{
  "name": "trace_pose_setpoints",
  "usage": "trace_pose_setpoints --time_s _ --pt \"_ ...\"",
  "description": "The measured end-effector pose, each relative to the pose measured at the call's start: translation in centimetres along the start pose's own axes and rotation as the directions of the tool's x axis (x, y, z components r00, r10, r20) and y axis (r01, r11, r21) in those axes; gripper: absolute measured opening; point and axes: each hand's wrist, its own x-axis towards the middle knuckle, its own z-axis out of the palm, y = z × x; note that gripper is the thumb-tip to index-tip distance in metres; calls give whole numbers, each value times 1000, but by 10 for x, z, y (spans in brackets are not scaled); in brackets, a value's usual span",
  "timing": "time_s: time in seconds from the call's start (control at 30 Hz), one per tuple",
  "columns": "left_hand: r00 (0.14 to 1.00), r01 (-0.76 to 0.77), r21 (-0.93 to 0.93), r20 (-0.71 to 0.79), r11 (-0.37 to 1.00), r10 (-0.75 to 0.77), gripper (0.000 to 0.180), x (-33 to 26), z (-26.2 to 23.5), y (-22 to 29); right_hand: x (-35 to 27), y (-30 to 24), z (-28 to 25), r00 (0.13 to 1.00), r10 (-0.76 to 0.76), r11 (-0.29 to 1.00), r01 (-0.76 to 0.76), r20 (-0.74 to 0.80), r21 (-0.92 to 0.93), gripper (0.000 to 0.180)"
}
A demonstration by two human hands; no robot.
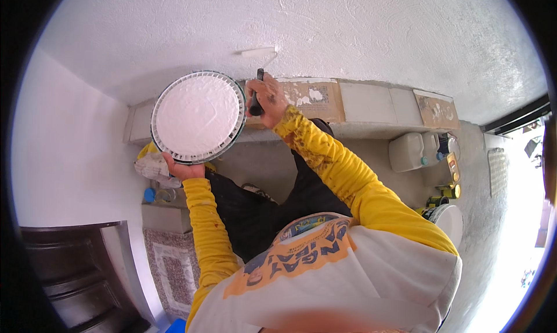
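Note:
My left hand [184, 168] grips the lower edge of a round bucket lid [199, 117], which has a ribbed rim and is coated inside with white paint. It is held up at the left, close to the wall. Closed around the black handle of a small paint roller [258, 53] is my right hand [270, 101], just to the right of the lid. The roller's white sleeve is at the textured white wall [377, 37]; whether it presses on the surface I cannot tell. Paint smudges mark my right hand and yellow sleeve.
A tiled ledge [371, 104] with paint-spotted cardboard [438, 108] runs along the wall's foot. White jugs [407, 152], cans [449, 191] and a white-topped bucket [448, 224] stand at the right. A blue-capped bottle [158, 195] lies at the left, above a dark door [75, 275].

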Motion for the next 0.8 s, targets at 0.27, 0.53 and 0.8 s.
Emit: trace_pose_setpoints --time_s 0.27,0.53,0.8 --pt "999 44 -45 12 998 -44 69 -2 -1 0 -57 47 10 830 556 632 -454 41 628 30" --pt "996 47 -120 82 992 -38 66 10 -16 -3 7 -23 -47 877 474 831 -417 -80 367 27" --pt "993 43 -182 114 982 -23 62 -2 -5 1 114 -104 -106 805 590 550 -350 -56 758 26"
